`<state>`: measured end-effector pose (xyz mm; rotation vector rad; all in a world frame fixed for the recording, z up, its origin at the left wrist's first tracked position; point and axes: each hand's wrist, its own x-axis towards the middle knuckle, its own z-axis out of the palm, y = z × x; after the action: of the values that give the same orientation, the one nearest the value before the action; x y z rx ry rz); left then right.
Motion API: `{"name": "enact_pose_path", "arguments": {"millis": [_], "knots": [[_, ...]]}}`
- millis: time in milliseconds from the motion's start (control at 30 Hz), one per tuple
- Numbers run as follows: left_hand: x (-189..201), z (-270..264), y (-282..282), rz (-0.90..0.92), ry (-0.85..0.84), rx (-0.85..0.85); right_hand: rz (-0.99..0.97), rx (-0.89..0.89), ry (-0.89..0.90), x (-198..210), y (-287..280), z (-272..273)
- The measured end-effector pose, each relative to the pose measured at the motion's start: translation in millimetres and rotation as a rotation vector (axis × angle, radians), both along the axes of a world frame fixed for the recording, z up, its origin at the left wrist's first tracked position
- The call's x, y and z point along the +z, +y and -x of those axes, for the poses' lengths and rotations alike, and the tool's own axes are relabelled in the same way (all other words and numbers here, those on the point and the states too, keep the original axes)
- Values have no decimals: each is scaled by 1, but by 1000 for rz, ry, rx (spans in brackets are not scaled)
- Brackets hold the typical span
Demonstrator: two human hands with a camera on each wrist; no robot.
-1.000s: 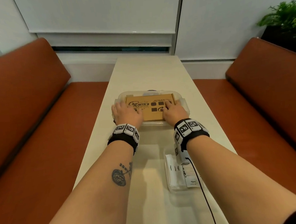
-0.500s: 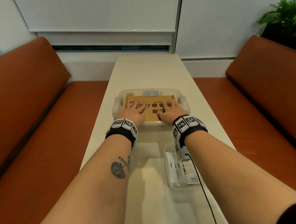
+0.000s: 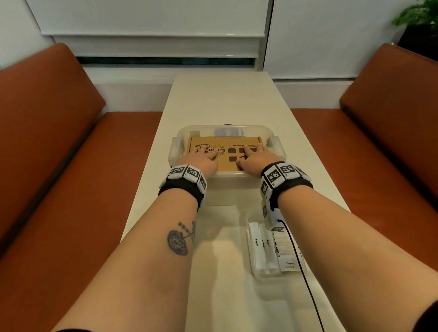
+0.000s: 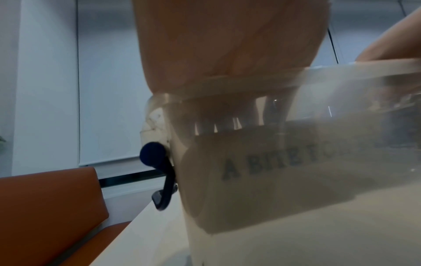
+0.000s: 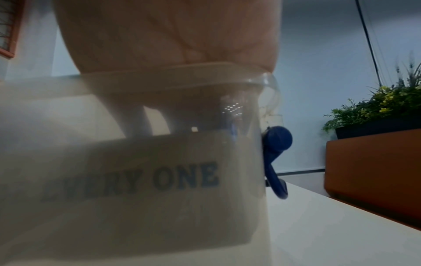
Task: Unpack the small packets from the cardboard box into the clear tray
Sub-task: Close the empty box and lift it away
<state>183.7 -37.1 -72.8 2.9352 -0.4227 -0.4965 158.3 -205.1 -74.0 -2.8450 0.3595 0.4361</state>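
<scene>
A brown printed cardboard box [image 3: 223,154] lies shut inside a clear plastic tub [image 3: 223,127] on the table. My left hand [image 3: 204,157] rests flat on the left half of its lid. My right hand [image 3: 251,155] rests on the right half, with its fingers straight. Through the tub wall, the wrist views show the box's side [image 4: 273,180] [image 5: 136,180] with my fingers coming down onto its top. The small clear tray [image 3: 268,275] sits nearer to me under my right forearm, with white sugar and pepper packets [image 3: 263,250] in it.
The narrow cream table [image 3: 221,96] runs between two orange benches [image 3: 45,150] [image 3: 390,129]. Blue latches [image 4: 159,171] [image 5: 275,153] hang at the tub's ends. A cable [image 3: 307,288] trails from my right wristband. A plant [image 3: 426,7] stands at the far right.
Both hands slid from the box's near corners further onto the lid and now lie flat there. The box and the tray have not moved.
</scene>
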Motion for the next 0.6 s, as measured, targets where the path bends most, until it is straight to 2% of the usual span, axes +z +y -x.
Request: {"name": "enact_pose_path", "arguments": {"millis": [467, 533, 600], "knots": [[3, -1, -3, -7, 9, -10, -7, 6, -55, -2, -1, -2], [6, 5, -5, 82, -47, 6, -47, 6, -128, 1, -1, 1], [14, 13, -2, 259, -160, 41, -149, -14, -282, 7, -1, 8]]}}
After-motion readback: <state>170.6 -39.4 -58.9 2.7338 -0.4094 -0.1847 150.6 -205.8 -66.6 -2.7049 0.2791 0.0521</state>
